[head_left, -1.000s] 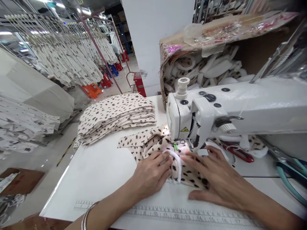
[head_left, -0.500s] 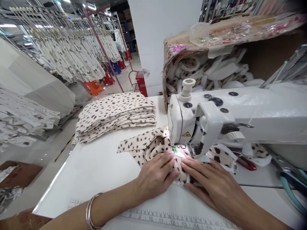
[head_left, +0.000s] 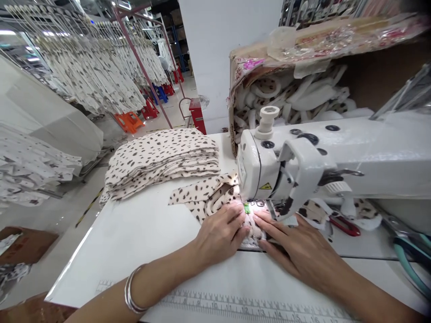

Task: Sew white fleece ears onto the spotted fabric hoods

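White table, sewing machine on the right. The spotted cloth is bunched on it, partly under the machine's head. Left hand lies palm down, fingers together; can't tell if it's pinching. Right hand rests flattish on the cloth, thumb spread. I'd press lightly and evenly, smooth the folds, fingertips clear of the needle.

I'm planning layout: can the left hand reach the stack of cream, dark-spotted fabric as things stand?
Probably yes: the left hand must first leave the cream spotted cloth, but smooth white tabletop leaves the near side of the fabric stack open.
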Motion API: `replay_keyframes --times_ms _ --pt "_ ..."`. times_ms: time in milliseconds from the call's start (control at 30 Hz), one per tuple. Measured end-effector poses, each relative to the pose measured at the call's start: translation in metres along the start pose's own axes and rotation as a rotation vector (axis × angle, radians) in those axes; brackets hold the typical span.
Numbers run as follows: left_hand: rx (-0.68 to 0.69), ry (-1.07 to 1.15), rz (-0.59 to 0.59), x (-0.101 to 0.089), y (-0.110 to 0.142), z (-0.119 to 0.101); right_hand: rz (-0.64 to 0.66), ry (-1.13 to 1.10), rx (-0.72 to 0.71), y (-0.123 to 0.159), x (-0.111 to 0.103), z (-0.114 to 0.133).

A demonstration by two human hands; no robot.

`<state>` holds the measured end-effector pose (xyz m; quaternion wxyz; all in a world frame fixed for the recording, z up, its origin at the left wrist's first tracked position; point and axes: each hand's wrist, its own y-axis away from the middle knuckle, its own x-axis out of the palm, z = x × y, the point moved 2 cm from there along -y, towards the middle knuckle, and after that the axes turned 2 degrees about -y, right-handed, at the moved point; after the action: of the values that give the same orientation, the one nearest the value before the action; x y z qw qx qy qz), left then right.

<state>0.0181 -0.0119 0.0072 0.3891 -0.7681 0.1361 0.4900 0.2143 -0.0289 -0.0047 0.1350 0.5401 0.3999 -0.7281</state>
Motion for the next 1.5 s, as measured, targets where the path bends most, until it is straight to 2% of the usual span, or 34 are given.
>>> replay_keyframes --times_ms 500,667,800,900,1033,1333,1500 --pt "-0.011 0.035 0.011 -0.003 -0.003 0.002 -0.010 0.040 0.023 0.000 0.005 0.001" --pt "0.026 0.053 -0.018 -0.003 -0.002 0.002 -0.078 0.017 -0.008 -0.001 0.001 0.004" --pt "0.037 0.044 -0.016 -0.006 0.000 0.000 -0.186 -0.034 -0.055 -0.004 -0.008 0.010" --pt "0.122 -0.005 -0.028 -0.010 0.004 -0.004 -0.238 -0.043 -0.068 -0.004 -0.012 0.013" --pt "0.248 -0.081 -0.033 -0.012 0.009 -0.008 -0.225 -0.036 -0.050 -0.002 -0.008 0.012" --pt "0.178 -0.086 0.031 -0.004 0.001 0.011 -0.146 0.077 0.011 -0.009 0.010 -0.004" --pt "0.211 -0.093 0.021 -0.008 -0.002 0.010 -0.117 0.059 0.011 -0.008 0.006 -0.004"
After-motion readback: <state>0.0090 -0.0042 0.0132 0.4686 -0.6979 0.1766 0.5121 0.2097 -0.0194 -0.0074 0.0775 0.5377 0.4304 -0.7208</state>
